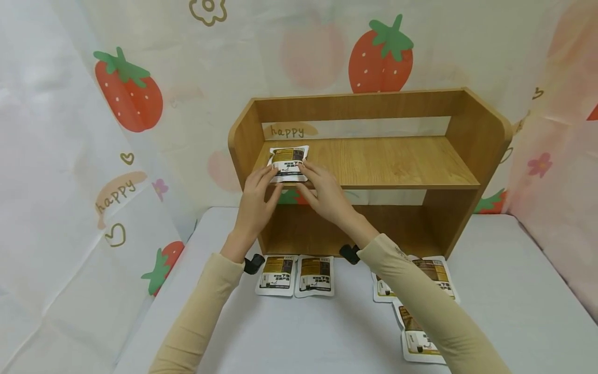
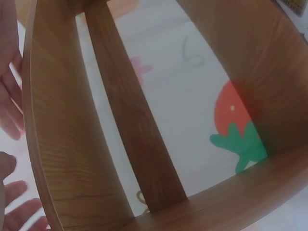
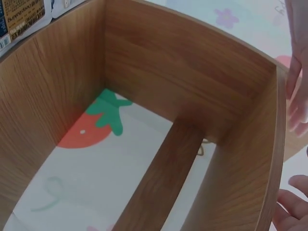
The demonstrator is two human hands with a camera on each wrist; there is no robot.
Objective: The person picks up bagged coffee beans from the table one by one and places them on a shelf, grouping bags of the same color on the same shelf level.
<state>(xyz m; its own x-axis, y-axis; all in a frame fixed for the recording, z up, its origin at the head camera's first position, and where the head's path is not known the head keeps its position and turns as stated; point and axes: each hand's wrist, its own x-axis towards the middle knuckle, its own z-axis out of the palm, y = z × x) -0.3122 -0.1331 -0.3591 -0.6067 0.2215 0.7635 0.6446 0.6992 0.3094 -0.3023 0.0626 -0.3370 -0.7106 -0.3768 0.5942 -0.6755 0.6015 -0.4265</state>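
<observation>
A white, brown and gold printed pouch (image 1: 286, 156) lies flat at the left end of the upper board of a wooden shelf (image 1: 388, 161). My left hand (image 1: 252, 202) touches the pouch's left front corner with extended fingers, its thumb lower, in front of the board's edge. On the opposite corner rest the fingertips of my right hand (image 1: 328, 196), and that thumb also points inward below the edge. Both wrist views look into the lower compartment; fingers (image 2: 19, 207) show at the left border of the left wrist view, and fingers (image 3: 293, 207) at the right border of the other.
Two similar pouches, one left (image 1: 276, 275) and one right (image 1: 315, 276), lie side by side before the shelf on a white table (image 1: 289, 332). Three more, including a front one (image 1: 418, 337) and a back one (image 1: 436, 272), are partly covered by my right sleeve. A strawberry-print sheet (image 1: 219, 62) hangs behind.
</observation>
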